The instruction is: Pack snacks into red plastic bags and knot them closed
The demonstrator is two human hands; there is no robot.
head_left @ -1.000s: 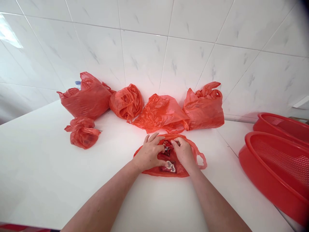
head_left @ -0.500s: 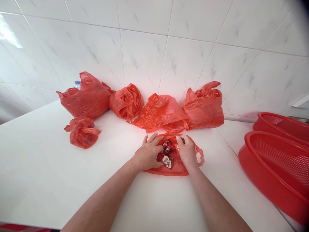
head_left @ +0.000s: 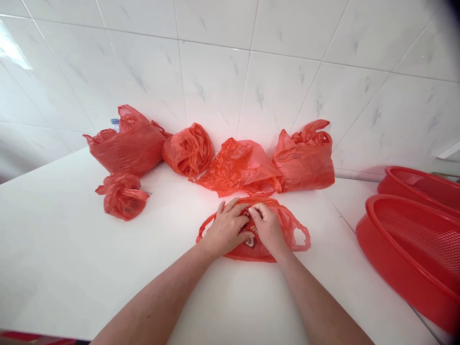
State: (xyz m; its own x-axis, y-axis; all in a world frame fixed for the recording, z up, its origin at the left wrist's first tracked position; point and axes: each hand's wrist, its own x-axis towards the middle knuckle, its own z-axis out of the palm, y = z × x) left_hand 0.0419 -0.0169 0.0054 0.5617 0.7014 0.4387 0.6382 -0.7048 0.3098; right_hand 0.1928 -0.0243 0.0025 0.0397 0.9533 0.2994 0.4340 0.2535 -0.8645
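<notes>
A flat red plastic bag (head_left: 292, 233) lies on the white counter (head_left: 72, 249) in front of me, its two handles spread to the left and right. Small wrapped sweets (head_left: 249, 241) show in its mouth between my hands. My left hand (head_left: 226, 229) rests on the bag's left side with fingers curled down onto the sweets. My right hand (head_left: 266, 227) presses against it from the right, fingers bent and pinching at the bag's mouth. The two hands touch and hide most of the sweets.
Several red plastic bags line the tiled wall: a large one (head_left: 129, 143), a balled one (head_left: 189, 151), a crumpled one (head_left: 240, 167), a stuffed one (head_left: 305, 158). A small knotted bag (head_left: 122, 196) sits nearer. Two red mesh baskets (head_left: 409, 244) stand at right.
My hands have closed together over the bag's mouth, covering the sweets that showed before. The bag's left handle now sticks out.
</notes>
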